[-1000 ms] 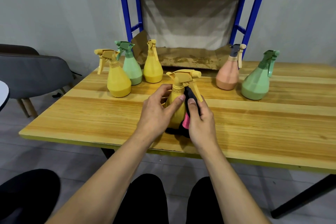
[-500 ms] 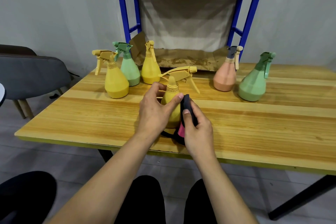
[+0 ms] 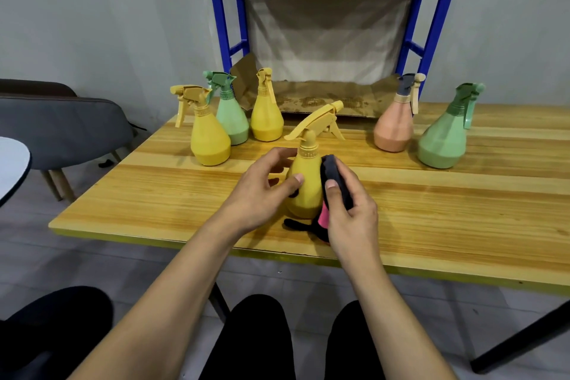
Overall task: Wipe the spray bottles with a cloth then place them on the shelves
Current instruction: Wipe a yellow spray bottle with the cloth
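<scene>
Tabletop (image 3: 431, 210): left hand (image 3: 262, 191) grips the tilted bottle (image 3: 303, 188), steadying it for wiping; right hand (image 3: 348, 216) pinches cloth (image 3: 334, 173) at its three o'clock.

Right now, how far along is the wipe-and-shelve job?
Done: nothing shelved; the lower cardboard-lined shelf shows no bottles. In hand: the left hand grips the tilted yellow bottle while the right hand presses the dark cloth to its side. Left: shelve it, then five unshelved on the table: front yellow bottle, rear yellow bottle, left green bottle, right green bottle, peach bottle.
</scene>
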Demonstrator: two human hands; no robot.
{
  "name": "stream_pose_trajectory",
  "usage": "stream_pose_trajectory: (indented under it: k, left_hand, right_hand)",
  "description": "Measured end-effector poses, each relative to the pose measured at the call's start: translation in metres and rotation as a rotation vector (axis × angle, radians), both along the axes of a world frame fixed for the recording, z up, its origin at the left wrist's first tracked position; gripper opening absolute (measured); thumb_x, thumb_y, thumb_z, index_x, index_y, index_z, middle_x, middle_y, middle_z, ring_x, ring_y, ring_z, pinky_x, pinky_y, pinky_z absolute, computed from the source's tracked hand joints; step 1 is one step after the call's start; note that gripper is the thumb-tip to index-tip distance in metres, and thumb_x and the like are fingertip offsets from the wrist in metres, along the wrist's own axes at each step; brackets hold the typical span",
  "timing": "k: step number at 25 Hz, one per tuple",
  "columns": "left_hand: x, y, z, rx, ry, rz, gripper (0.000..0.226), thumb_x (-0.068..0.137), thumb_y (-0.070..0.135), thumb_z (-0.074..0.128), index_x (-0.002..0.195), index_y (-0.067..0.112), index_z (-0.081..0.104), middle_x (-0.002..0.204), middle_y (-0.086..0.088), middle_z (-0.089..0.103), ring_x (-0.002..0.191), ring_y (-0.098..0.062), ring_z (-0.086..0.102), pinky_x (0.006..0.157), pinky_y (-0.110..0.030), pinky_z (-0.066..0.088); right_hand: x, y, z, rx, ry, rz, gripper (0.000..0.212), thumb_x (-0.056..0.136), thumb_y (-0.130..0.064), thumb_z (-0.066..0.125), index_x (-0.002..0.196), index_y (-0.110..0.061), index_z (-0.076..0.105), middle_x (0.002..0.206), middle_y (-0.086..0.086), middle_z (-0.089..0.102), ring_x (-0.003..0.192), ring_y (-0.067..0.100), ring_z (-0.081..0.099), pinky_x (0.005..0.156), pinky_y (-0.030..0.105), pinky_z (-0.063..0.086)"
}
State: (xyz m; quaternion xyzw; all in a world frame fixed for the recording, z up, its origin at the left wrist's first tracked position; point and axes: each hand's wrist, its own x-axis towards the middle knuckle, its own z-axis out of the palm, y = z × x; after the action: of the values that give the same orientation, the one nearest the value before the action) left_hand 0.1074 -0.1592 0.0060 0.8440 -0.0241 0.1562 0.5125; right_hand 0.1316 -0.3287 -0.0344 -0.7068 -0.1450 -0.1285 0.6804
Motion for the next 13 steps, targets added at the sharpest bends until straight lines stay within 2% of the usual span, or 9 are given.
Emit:
stream_pose_trajectory:
  k: [2,5,8,11,13]
  left_hand:
    - [0.0,-0.005,0.0,-0.053,-0.014,0.026,0.034,0.087,0.04,0.075,0.118,0.041,0.061,0.128,0.019,0.065,0.131,-0.003,0.055,0.11,-0.048,0.049]
    - [0.002,-0.012,-0.003,-0.156,-0.071,0.051,0.034,0.084,0.028,0.085,0.103,0.036,0.059,0.117,0.016,0.07,0.118,-0.005,0.066,0.105,-0.046,0.055]
    - [0.002,-0.011,-0.002,-0.116,-0.093,0.108,0.037,0.08,0.03,0.089,0.103,0.031,0.06,0.113,0.012,0.072,0.111,-0.005,0.069,0.096,-0.043,0.06]
    - [0.001,-0.012,-0.003,-0.084,-0.096,0.129,0.042,0.078,0.034,0.09,0.107,0.026,0.061,0.112,0.011,0.071,0.109,-0.007,0.068,0.092,-0.042,0.061]
    - [0.0,-0.014,-0.004,-0.047,-0.116,0.162,0.041,0.08,0.034,0.089,0.109,0.026,0.06,0.112,0.013,0.07,0.108,-0.006,0.068,0.09,-0.035,0.06]
  right_hand:
    - [-0.002,0.003,0.005,-0.014,-0.066,0.051,0.04,0.104,-0.029,0.054,0.143,-0.04,0.054,0.141,-0.024,0.057,0.133,-0.009,0.047,0.107,0.009,0.037]
    - [-0.001,0.003,0.004,-0.024,-0.073,0.07,0.04,0.105,-0.029,0.053,0.144,-0.04,0.053,0.143,-0.022,0.056,0.134,-0.008,0.046,0.111,0.016,0.039]
    - [-0.002,0.001,0.001,-0.021,0.019,0.021,0.039,0.104,-0.025,0.055,0.141,-0.038,0.057,0.137,-0.023,0.06,0.129,-0.007,0.051,0.113,0.027,0.043]
    - [-0.002,0.002,0.009,-0.003,-0.02,0.049,0.04,0.104,-0.025,0.055,0.141,-0.037,0.057,0.139,-0.021,0.06,0.13,-0.008,0.051,0.109,0.017,0.043]
    - [-0.001,0.005,0.014,-0.01,-0.067,0.078,0.041,0.104,-0.025,0.053,0.143,-0.038,0.055,0.142,-0.019,0.059,0.132,-0.007,0.05,0.107,0.013,0.041]
